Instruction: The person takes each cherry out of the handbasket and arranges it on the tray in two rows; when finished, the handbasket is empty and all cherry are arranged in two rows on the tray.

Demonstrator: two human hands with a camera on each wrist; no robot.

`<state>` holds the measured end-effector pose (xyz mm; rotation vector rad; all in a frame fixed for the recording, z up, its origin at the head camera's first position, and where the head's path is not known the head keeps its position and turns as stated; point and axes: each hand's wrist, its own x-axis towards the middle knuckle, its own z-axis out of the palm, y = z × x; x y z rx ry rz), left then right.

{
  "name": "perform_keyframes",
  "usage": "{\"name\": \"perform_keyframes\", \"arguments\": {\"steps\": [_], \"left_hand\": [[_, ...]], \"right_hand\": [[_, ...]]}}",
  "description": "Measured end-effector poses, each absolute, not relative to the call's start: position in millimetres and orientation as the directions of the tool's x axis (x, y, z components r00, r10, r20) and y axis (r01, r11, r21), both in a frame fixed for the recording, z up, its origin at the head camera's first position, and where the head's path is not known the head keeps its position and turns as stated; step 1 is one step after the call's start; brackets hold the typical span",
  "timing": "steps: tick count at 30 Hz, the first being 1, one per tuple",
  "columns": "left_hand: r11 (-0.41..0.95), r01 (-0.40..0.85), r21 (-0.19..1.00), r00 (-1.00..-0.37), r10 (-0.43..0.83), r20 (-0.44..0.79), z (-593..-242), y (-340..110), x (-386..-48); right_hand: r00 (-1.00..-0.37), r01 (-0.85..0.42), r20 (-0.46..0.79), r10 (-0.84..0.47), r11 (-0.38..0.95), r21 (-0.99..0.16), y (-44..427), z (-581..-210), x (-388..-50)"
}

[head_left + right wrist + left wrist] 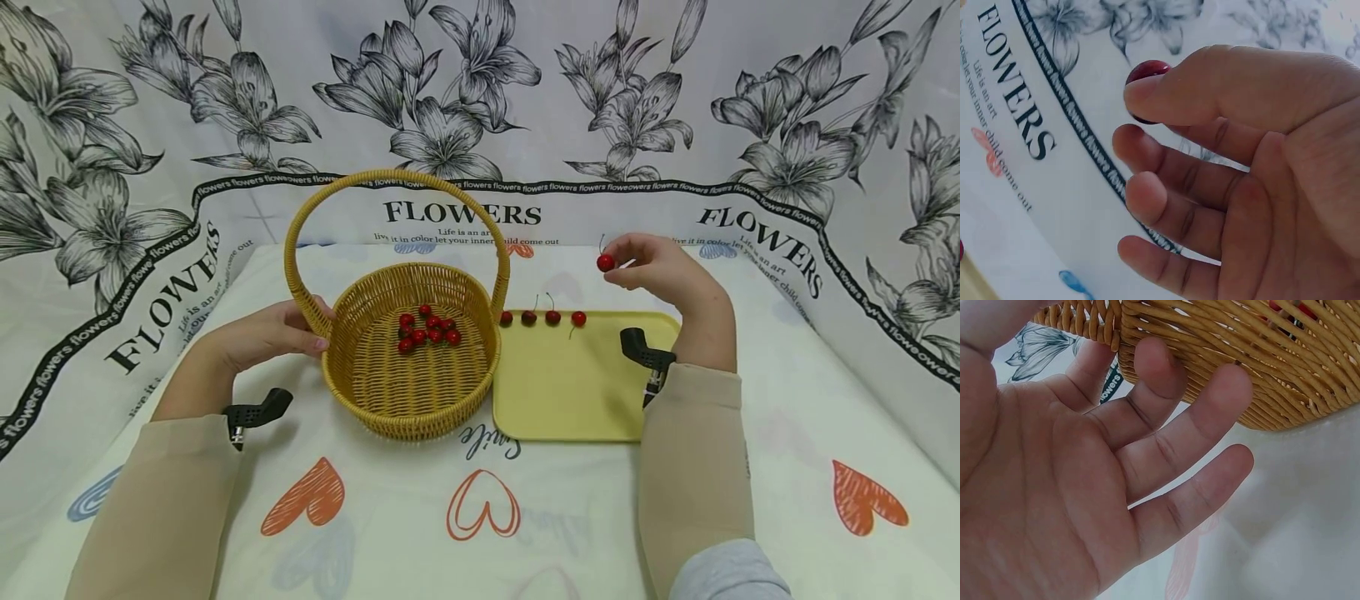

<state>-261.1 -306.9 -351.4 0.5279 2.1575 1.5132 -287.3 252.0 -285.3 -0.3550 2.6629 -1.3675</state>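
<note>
We see the left hand (266,333) pinching a round golden wicker basket (386,387) at its nine o'clock rim, its tall handle (393,177) arching over the opening. Small round red cherries (420,336) cluster inside, near twelve. The right hand (660,265) clamps one glossy red cherry (605,262) beyond the yellow rectangular tray (562,379), towards its twelve. Four dark-red cherries (552,317) line that edge; the basket crowds its nine. White heart-printed cloth (397,533) spreads toward six.

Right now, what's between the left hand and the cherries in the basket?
In the head view, the woven wall of the basket and a bit of bare basket floor lie between the left hand and those cherries.
</note>
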Motion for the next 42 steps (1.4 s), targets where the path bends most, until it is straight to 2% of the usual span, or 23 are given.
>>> {"name": "perform_keyframes", "arguments": {"steps": [7, 12, 24, 31, 42], "left_hand": [[0.34, 0.038, 0.94, -0.837, 0.525, -0.156, -350.4, -305.3, -260.9], [0.323, 0.034, 0.946, -0.836, 0.527, -0.15, -350.5, -304.6, -260.4], [0.312, 0.038, 0.949, -0.828, 0.541, -0.145, -351.7, -305.5, -260.9], [0.309, 0.049, 0.95, -0.82, 0.555, -0.138, -351.2, -306.3, -260.8], [0.322, 0.031, 0.946, -0.83, 0.536, -0.155, -351.4, -305.2, -262.3]], "right_hand": [[-0.961, -0.061, -0.115, -0.251, 0.599, -0.799, 264.2, -310.0, -303.6], [-0.952, -0.018, -0.193, -0.237, 0.673, -0.739, 266.6, -322.8, -309.5], [-0.935, 0.051, -0.295, -0.195, 0.752, -0.658, 265.6, -351.1, -318.9], [-0.929, 0.068, -0.333, -0.159, 0.814, -0.577, 264.7, -354.0, -318.7], [-0.927, 0.091, -0.353, -0.128, 0.835, -0.543, 254.5, -350.1, -314.7]]}}
